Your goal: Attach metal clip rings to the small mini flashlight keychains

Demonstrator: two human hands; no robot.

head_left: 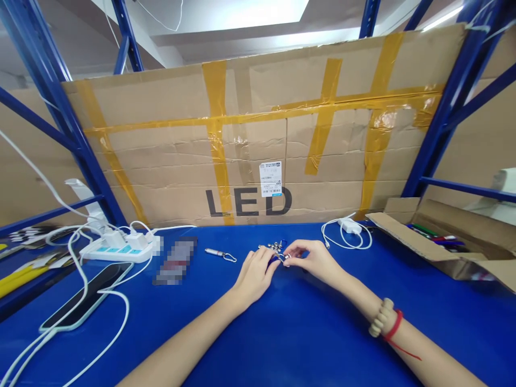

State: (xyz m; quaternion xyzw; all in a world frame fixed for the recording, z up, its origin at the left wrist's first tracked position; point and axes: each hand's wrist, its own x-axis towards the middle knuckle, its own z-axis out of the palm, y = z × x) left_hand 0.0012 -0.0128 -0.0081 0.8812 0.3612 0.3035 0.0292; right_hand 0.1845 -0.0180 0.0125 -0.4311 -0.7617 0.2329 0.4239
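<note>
"While both hands share the middle of the bench [330, 344], what's each one doing?"

"Right hand [316, 260]: thumb and finger look pinched on a small metal piece [284, 259]. Left hand [255, 273]: thumb right beside the piece, but its own fingers hide the contact. Can't tell if it grips."

"Where's the piece?"

"Between the two hands. On the bench or just above it, can't say. Loose metal parts [276, 246] lie at eleven o'clock from it, near the left fingertips."

"How to do this well?"

"Light fingertip pinch, I'd say. Left thumb as the steady stop, right hand for fine adjusting. Wrists low: a dropped part could roll. Left fingers shouldn't nudge the loose parts."

"Anything in the way?"

"Doubt it. Looped metal tube [215, 252] at nine o'clock, white cable with its adapter [350, 226] at two, cardboard box [427, 250] at three, all apart from the hands."
</note>
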